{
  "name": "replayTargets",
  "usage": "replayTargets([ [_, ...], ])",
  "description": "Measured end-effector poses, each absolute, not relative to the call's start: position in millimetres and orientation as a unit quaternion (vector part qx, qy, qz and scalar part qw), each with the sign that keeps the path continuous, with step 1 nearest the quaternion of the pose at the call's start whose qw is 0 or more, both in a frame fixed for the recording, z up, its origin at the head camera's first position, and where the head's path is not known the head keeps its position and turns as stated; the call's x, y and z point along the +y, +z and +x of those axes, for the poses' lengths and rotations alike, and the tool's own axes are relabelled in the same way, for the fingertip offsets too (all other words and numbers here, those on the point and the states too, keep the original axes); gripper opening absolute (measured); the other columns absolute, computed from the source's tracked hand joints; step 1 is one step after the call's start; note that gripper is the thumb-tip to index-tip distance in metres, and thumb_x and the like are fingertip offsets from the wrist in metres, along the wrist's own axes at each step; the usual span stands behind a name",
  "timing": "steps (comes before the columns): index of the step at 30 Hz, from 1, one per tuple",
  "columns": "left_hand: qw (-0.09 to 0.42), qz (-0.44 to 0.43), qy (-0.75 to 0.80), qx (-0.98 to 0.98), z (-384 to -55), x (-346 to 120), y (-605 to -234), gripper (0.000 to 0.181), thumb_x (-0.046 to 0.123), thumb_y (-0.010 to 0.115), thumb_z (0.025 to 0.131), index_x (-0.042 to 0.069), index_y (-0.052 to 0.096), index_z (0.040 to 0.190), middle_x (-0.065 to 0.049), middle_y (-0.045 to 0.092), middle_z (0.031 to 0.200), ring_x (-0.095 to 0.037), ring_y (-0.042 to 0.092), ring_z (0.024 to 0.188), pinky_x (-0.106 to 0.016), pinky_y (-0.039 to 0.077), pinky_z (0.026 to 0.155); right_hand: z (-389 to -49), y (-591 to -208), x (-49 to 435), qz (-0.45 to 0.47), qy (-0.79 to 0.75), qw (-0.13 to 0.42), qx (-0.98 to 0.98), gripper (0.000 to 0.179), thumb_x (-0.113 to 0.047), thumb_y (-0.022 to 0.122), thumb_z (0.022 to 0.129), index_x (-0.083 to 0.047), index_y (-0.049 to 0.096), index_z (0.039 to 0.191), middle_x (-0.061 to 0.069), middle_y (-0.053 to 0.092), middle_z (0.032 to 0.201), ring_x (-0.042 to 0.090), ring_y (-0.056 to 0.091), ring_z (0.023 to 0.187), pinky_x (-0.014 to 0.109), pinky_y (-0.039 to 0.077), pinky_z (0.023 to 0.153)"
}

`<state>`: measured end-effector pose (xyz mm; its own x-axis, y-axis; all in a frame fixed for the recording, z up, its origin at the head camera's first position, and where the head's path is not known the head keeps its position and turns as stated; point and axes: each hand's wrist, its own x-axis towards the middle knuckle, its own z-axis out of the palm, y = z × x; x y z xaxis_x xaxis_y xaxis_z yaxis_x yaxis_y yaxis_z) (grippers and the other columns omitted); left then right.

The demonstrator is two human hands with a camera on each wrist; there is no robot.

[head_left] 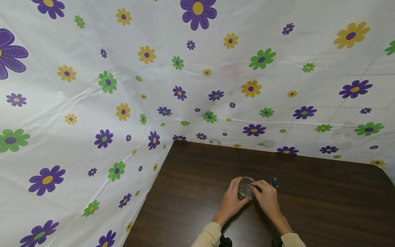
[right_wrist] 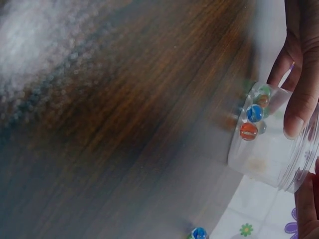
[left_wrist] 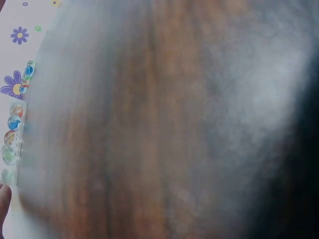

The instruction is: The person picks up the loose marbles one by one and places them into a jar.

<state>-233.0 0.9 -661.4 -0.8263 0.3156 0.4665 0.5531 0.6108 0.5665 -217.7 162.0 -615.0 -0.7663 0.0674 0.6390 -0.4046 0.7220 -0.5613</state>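
Note:
A clear round jar stands on the table, open side up. My left hand grips it from the left, with the thumb against its wall. Several glass marbles, among them a blue marble and an orange marble, lie at the jar's bottom. My right hand is at the jar's right rim, its fingertips close together over the mouth. Whether anything is between those fingertips is hidden. A small group of loose marbles lies on the table just right of the jar, behind the right hand.
The dark brown wooden table meets a white flowered sheet at the back and on the left. Black wrist gear shows near the left sleeve. Much of the left wrist view is blurred tabletop.

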Motion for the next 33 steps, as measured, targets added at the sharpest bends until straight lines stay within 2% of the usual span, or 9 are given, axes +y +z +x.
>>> replayTargets([
  [19, 0.146, -0.241, -0.368, -0.886, -229.2, 0.0, -656.9, 0.083, 0.037, 0.085, 0.088, 0.011, 0.042, 0.153, -0.005, 0.048, 0.149, -0.022, 0.064, 0.119, -0.034, 0.056, 0.090, -215.0, -616.2, 160.6, 0.093, 0.366, 0.319, -0.869, 0.021, 0.014, 0.087, 0.071, 0.000, 0.078, 0.084, 0.007, 0.071, 0.083, 0.024, 0.071, 0.074, 0.004, 0.042, 0.069],
  [28, 0.145, -0.243, -0.372, -0.884, -228.9, 0.6, -659.2, 0.084, 0.037, 0.085, 0.088, 0.012, 0.041, 0.154, -0.005, 0.048, 0.150, -0.023, 0.063, 0.121, -0.035, 0.055, 0.091, -213.3, -616.8, 160.3, 0.105, 0.378, 0.330, -0.858, 0.022, 0.013, 0.087, 0.072, 0.001, 0.078, 0.087, 0.006, 0.071, 0.085, 0.022, 0.070, 0.073, 0.007, 0.047, 0.065],
  [33, 0.157, -0.246, -0.371, -0.881, -229.5, 0.2, -659.0, 0.084, 0.036, 0.086, 0.087, 0.011, 0.041, 0.154, -0.006, 0.048, 0.149, -0.023, 0.063, 0.120, -0.034, 0.055, 0.091, -213.2, -616.0, 164.4, 0.114, 0.391, 0.346, -0.845, 0.022, 0.016, 0.086, 0.072, 0.003, 0.077, 0.088, 0.008, 0.072, 0.087, 0.022, 0.070, 0.072, 0.007, 0.049, 0.068],
])
